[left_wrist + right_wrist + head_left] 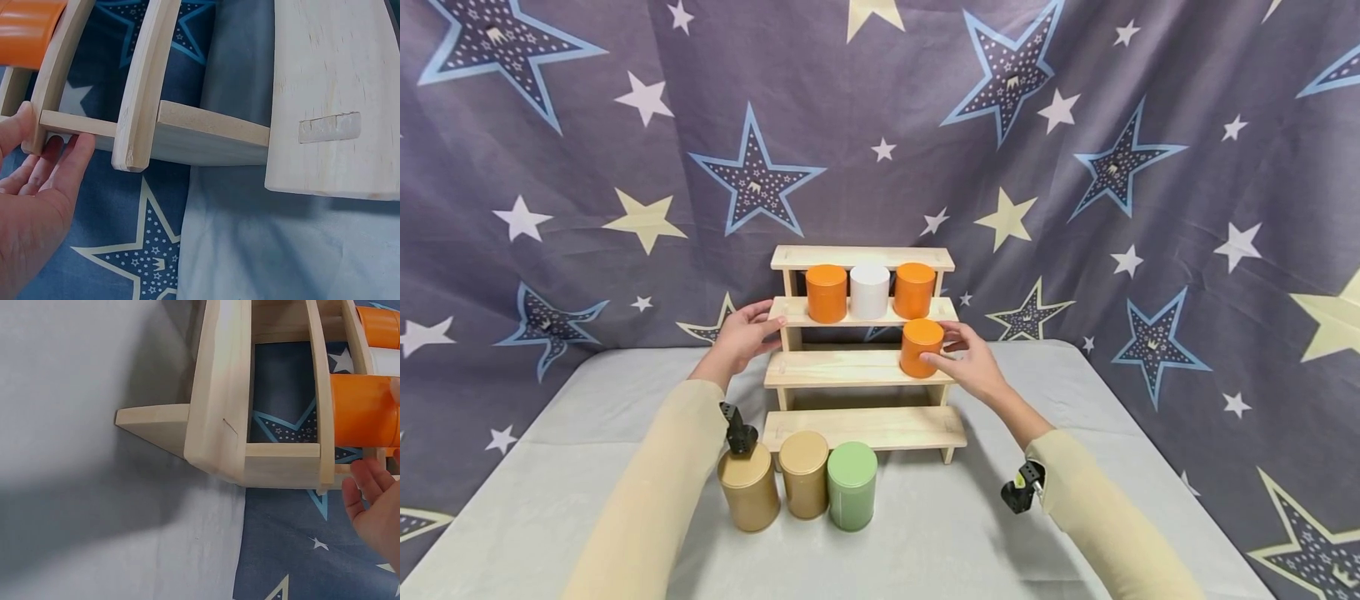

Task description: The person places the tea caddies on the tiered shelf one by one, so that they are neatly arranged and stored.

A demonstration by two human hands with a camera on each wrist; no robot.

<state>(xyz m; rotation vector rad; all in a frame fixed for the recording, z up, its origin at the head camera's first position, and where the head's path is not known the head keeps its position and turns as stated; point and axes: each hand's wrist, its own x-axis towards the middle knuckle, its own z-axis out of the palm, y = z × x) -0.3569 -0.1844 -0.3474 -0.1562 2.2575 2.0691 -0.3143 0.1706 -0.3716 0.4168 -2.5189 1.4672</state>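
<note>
Hands (741, 337) (973, 362) hold grained wood (865, 427) and a smooth cylinder (921, 348).

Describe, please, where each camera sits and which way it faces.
Head: on the head, facing forward and down at the tiered pale wooden shelf; left hand, right hand and beige sleeves show.
Left wrist: on that wrist, facing the shelf's left end; left hand partly shows.
Right wrist: on that wrist, facing the shelf's right end; right hand partly shows, holding an orange cylindrical canister.
Both wrist views share the shelf and dark starry cloth.
</note>
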